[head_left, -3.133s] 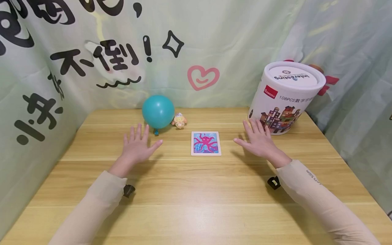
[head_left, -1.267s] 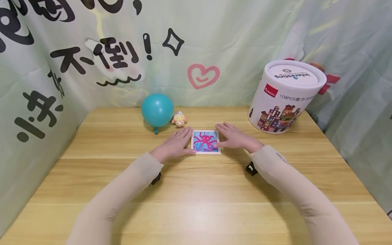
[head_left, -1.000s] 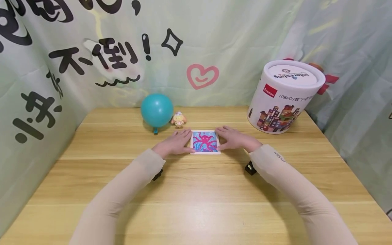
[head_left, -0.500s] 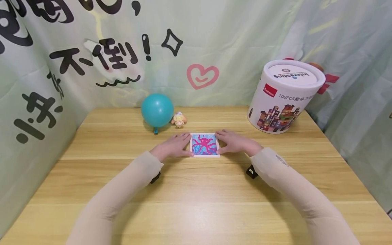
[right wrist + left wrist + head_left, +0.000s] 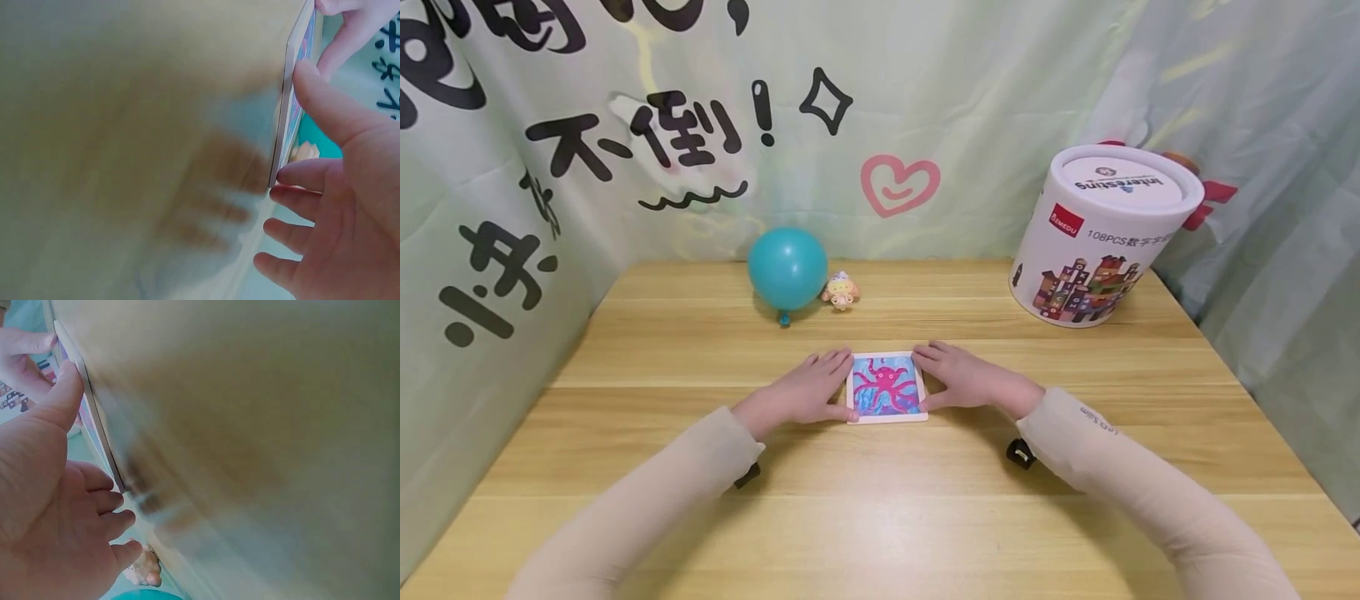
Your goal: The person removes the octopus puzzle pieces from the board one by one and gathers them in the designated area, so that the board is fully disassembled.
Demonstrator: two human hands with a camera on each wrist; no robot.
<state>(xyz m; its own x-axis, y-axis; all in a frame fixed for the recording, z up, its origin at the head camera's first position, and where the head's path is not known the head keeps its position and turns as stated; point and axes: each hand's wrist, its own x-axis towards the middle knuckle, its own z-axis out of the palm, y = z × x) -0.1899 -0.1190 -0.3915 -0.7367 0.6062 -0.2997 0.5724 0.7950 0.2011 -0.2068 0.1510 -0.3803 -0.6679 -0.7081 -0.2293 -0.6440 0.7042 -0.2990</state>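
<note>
A thin square board (image 5: pixel 886 388) with a pink octopus picture on blue and a pale border lies between the two hands, close over the tabletop. At its left side the left hand (image 5: pixel 805 390) grips it, thumb at the near corner and fingertips at the far corner. The right hand (image 5: pixel 961 380) holds the opposite side in the same way. Both wrist views show the board's thin edge (image 5: pixel 103 434) with a thumb and index finger on it; the remaining fingers of the right hand (image 5: pixel 350 206) are spread apart beside it. The board's underside is hidden.
A teal balloon (image 5: pixel 787 268) and a small figurine (image 5: pixel 840 292) stand at the back left of the wooden table (image 5: pixel 880 517). At the back right is a large white tub (image 5: pixel 1097 242) of blocks. Behind hangs a pale printed cloth (image 5: pixel 985 100).
Both hands came in from the sides and took hold of the octopus board. It has since moved toward the person and slightly left. The balloon, figurine and tub stay where they were.
</note>
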